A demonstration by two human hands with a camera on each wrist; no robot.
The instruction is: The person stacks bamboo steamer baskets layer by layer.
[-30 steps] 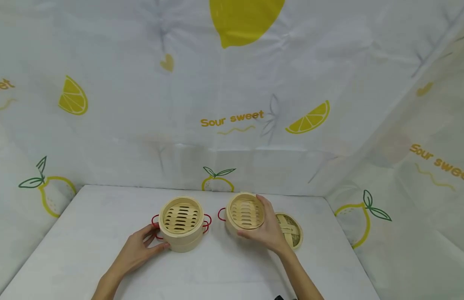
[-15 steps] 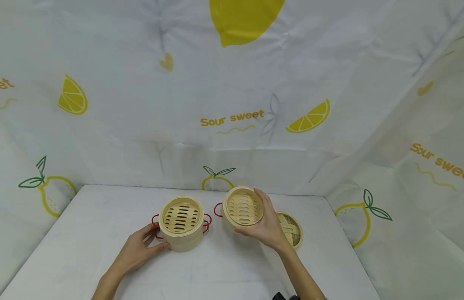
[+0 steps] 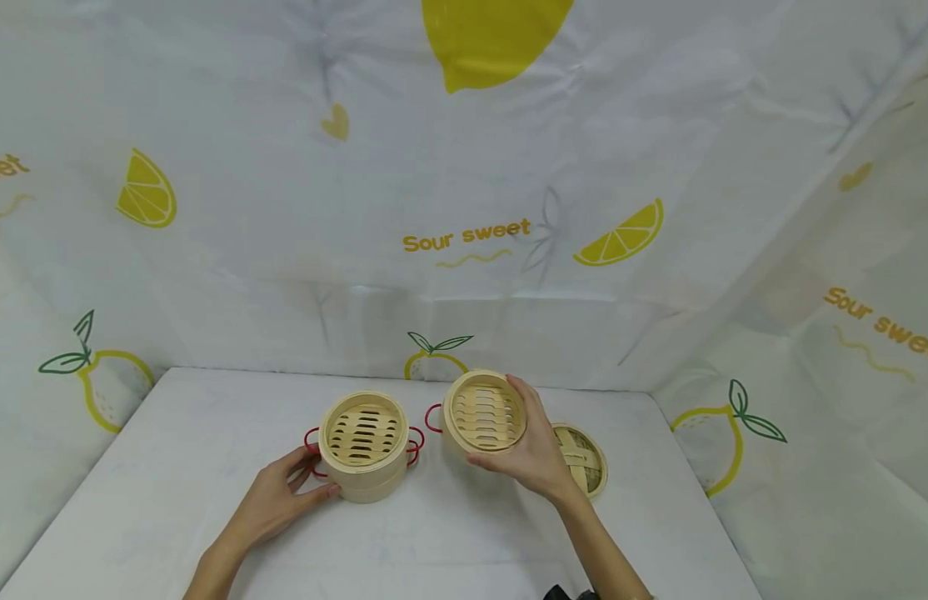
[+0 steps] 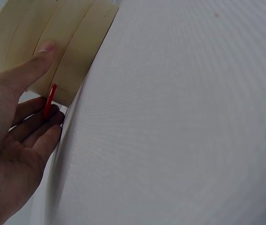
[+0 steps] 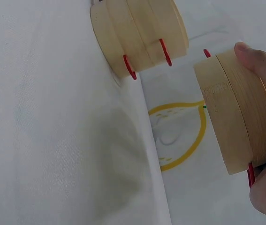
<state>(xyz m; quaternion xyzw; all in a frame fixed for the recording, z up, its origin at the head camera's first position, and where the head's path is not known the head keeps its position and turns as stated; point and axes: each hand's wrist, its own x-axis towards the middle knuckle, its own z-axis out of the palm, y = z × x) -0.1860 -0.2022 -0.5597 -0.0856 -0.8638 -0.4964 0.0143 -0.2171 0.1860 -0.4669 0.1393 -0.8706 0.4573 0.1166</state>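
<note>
Two stacked bamboo steamer baskets (image 3: 362, 446) with red handles stand on the table left of centre. My left hand (image 3: 279, 497) holds the stack at its left side; in the left wrist view the thumb (image 4: 41, 58) lies on the bamboo wall and the fingers curl by a red handle (image 4: 50, 101). To the right, my right hand (image 3: 537, 454) grips another bamboo steamer basket (image 3: 485, 414) by its right rim, raised and tilted. The right wrist view shows this basket (image 5: 236, 112) off the table, apart from the stack (image 5: 140, 35). Both slatted bottoms are visible from above.
A round woven bamboo lid (image 3: 580, 458) lies on the white table (image 3: 434, 533), partly behind my right hand. Lemon-printed white cloth (image 3: 299, 208) hangs at the back and sides. A small black object (image 3: 557, 592) shows at the lower edge near the right forearm.
My right hand has lifted the basket and shifted it slightly left, away from the lid; in the last half second it moved very little. The left hand and the stack stay put.
</note>
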